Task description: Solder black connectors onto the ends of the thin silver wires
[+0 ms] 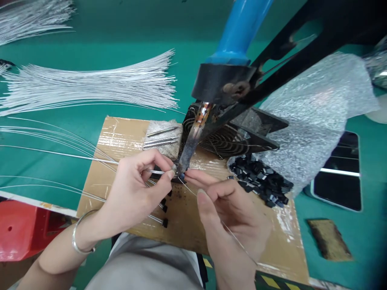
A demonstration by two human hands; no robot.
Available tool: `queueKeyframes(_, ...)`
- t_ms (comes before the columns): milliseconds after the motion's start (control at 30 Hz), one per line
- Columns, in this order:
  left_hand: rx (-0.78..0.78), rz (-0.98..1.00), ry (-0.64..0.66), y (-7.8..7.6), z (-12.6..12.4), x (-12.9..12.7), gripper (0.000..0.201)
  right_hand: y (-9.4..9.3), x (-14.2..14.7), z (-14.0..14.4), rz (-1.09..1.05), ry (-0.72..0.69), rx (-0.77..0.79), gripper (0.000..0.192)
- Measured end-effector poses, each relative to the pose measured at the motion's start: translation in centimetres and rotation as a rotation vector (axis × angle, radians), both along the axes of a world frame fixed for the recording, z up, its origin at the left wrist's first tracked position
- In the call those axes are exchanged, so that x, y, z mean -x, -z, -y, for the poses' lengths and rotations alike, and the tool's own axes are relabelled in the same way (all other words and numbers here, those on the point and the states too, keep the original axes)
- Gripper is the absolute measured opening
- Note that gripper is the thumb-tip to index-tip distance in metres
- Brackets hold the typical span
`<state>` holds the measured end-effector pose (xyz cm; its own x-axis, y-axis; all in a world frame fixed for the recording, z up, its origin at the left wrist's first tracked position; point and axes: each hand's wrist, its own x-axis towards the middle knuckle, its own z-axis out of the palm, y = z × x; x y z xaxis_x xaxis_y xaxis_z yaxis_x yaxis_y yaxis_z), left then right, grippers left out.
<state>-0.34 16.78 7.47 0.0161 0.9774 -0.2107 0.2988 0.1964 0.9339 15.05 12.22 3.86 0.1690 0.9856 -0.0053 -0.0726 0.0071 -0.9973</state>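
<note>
My left hand (pixel 136 189) pinches a thin white wire (pixel 60 153) and brings its end to the tip of a fixed soldering iron (pixel 193 139) with a blue handle. My right hand (pixel 232 213) pinches a thin strand of solder wire (pixel 238 241) and a small black part at the same tip. Both meet over a taped cardboard board (pixel 127 137). Finished wires with black ends (pixel 165 222) lie under my left hand.
A pile of small black parts (pixel 263 181) lies right of the iron, beside bubble wrap (pixel 317 117). Bundles of white wires (pixel 90 84) fan over the green table. Behind the iron sit a black fan (pixel 229 139) and a sponge holding metal pins (pixel 161 137). A phone (pixel 338 177) lies right, a red object (pixel 21 229) left.
</note>
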Motion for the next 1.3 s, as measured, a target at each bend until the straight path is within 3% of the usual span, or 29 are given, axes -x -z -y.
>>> queueKeyframes(1300, -0.047, -0.023, 0.012, 0.25, 0.23, 0.11, 0.01, 0.08, 0.24, -0.33, 0.014, 0.016, -0.029, 0.018)
